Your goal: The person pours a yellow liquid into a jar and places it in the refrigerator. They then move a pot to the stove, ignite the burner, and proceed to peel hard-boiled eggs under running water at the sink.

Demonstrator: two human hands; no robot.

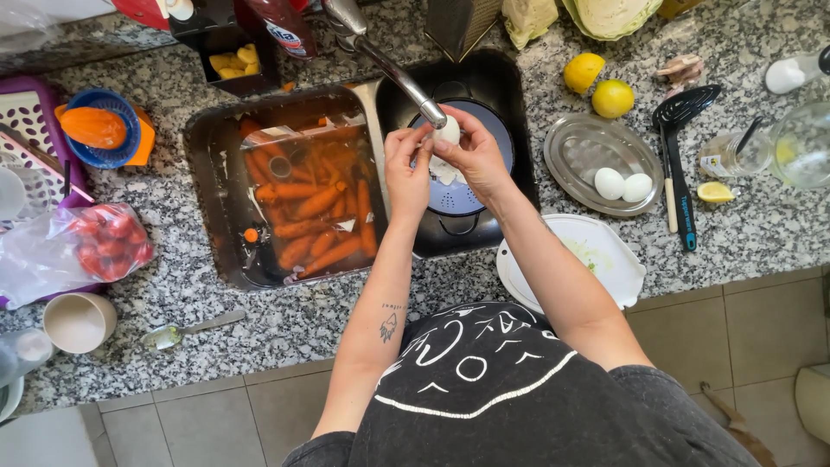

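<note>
At upper centre of the frame, the left hand (406,164) and right hand (474,156) both gripped a smooth white egg (448,130) under the tap (393,69), above a dark pot (462,186) in the sink (510,82).

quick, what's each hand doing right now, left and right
Left hand: closed on the white egg under the tap, fingers at its lower side.
Right hand: closed on the same egg, over the dark pot.

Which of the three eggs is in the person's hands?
The egg under the tap, held by both hands; the other two eggs lie on the oval metal dish.
</note>
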